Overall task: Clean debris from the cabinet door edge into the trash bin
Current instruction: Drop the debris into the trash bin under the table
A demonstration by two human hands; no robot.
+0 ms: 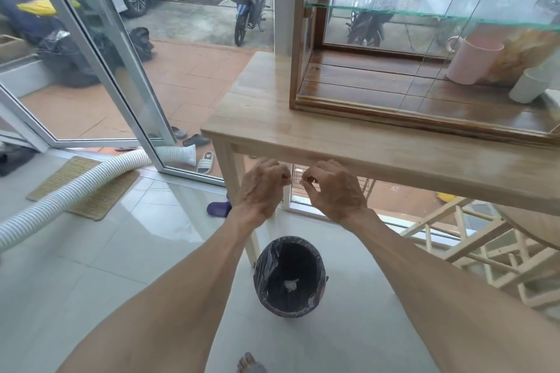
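Observation:
My left hand (261, 188) and my right hand (332, 189) hover close together just below the front edge of the wooden table (260, 118), above the trash bin (290, 277). Both have fingers curled with fingertips pinched; a tiny pale bit shows between them, too small to identify. The bin is round, lined with a dark plastic bag, and holds a small white wad at its bottom. On the table stands the wood-framed glass cabinet (363, 106), its glass door edge (415, 70) running down the front.
A pink cup (471, 59) and a white cup (531, 83) stand inside the cabinet under a glass shelf (424, 13). A white ribbed hose (75, 188) lies over a mat at left. An open glass door (121, 70), sandals, a folded wooden rack (485, 251) at right.

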